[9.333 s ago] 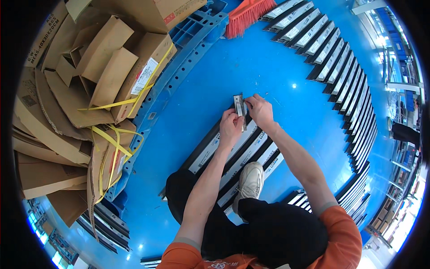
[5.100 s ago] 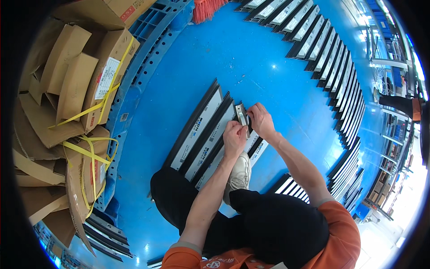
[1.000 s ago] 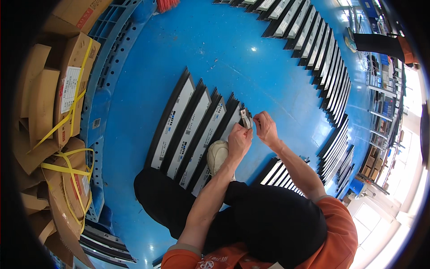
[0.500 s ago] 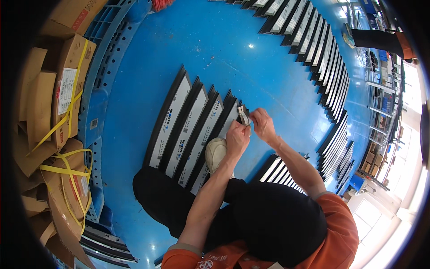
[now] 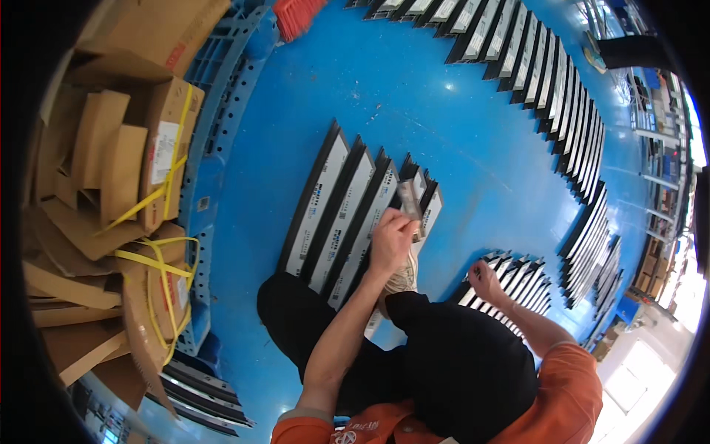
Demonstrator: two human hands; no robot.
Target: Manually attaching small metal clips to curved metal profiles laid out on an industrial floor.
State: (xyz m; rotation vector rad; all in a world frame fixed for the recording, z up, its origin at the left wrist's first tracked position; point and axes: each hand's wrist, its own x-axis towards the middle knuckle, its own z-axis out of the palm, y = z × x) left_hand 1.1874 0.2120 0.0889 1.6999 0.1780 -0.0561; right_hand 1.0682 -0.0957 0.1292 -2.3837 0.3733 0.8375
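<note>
My left hand [image 5: 394,243] is closed around a small flat silvery piece [image 5: 409,198], blurred, which sticks up past its fingertips. It hangs over a row of long dark profiles [image 5: 314,203] with pale printed film on their faces and slanted ends, lying side by side on the floor. My right hand [image 5: 484,281] is curled, apart from the left, at the near end of a second group of profiles [image 5: 525,285]. Something small and dark shows at its fingers, too small to name. My shoe [image 5: 400,280] stands beside the first row, partly hidden by my knee.
Opened cardboard boxes [image 5: 111,159] with yellow straps lean against a blue plastic pallet [image 5: 200,185] on the left. Further rows of profiles [image 5: 551,89] curve along the far right. A red brush [image 5: 296,16] lies at the top; another person's leg [image 5: 632,53] shows upper right.
My right hand has left the silvery piece and moved right and nearer, to the second group of profiles. My left hand still holds the piece. The whole view has shifted slightly.
</note>
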